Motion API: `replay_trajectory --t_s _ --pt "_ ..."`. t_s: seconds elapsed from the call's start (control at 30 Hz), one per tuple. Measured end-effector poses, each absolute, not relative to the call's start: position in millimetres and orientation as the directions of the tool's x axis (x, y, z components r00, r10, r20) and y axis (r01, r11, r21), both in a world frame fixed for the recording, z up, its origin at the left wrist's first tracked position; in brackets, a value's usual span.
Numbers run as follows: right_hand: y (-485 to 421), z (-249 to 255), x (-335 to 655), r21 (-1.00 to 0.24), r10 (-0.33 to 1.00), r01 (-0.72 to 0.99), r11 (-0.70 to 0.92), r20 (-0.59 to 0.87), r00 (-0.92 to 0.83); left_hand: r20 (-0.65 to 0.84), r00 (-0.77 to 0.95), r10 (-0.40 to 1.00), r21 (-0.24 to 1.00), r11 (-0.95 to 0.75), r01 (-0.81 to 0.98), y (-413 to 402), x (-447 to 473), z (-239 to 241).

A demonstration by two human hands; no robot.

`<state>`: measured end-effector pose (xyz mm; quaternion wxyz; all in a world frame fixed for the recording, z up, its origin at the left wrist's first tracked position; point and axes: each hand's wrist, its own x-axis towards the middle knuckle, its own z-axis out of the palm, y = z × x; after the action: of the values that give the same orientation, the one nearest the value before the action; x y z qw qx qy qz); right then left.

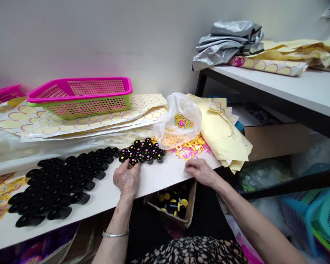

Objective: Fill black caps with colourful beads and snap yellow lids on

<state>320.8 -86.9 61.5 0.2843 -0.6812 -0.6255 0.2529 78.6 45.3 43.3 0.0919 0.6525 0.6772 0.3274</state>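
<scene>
My left hand (125, 178) has its thumb and fingers closed around a small black cup (133, 161) at the front of a cluster. Pink and yellow pieces show inside the cups of that cluster (149, 150). To the left stand rows of plain black cups (68, 174) with nothing bright in them. My right hand (202, 171) hovers at the table's front edge, fingers curled together; what is in them, if anything, is hidden. Just beyond it lie loose pink beads (187, 153) and yellow ring-shaped pieces (195, 144). A clear plastic bag (165, 126) holds multicoloured beads (183, 121).
A carton (191, 205) of yellow-capped black containers (173, 204) sits below the table edge. Behind stand a pink-and-green basket (90, 106) and circle-printed sheets (145, 104). Yellow paper (220, 128) lies at right, beside a higher shelf (291, 82). Printed cards (2, 198) lie far left.
</scene>
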Motion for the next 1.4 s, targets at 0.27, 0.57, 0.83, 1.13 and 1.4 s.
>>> replay_trajectory --t_s 0.27,0.57,0.83,1.13,1.4 --pt "-27.4 49.0 355.6 -0.39 0.857 0.867 -0.309 0.282 0.432 0.35 -0.167 0.922 0.679 -0.127 0.723 15.0 78.3 36.0" --pt "-19.6 44.0 362.4 -0.276 0.903 0.911 -0.308 0.217 0.371 0.197 0.125 0.972 0.863 -0.233 0.448 -9.6 111.3 17.9" --pt "-20.1 39.3 369.6 -0.344 0.924 0.907 -0.243 0.204 0.325 0.246 0.176 0.953 0.85 -0.3 0.434 -10.7 113.5 14.9" --pt "-7.5 43.6 347.5 -0.213 0.883 0.926 -0.313 0.293 0.366 0.32 0.237 0.917 0.813 -0.395 0.427 -10.1 112.7 6.6" --pt "1.4 44.8 339.6 -0.14 0.903 0.945 -0.297 0.282 0.325 0.296 0.257 0.92 0.812 -0.384 0.441 -12.5 111.5 7.2"
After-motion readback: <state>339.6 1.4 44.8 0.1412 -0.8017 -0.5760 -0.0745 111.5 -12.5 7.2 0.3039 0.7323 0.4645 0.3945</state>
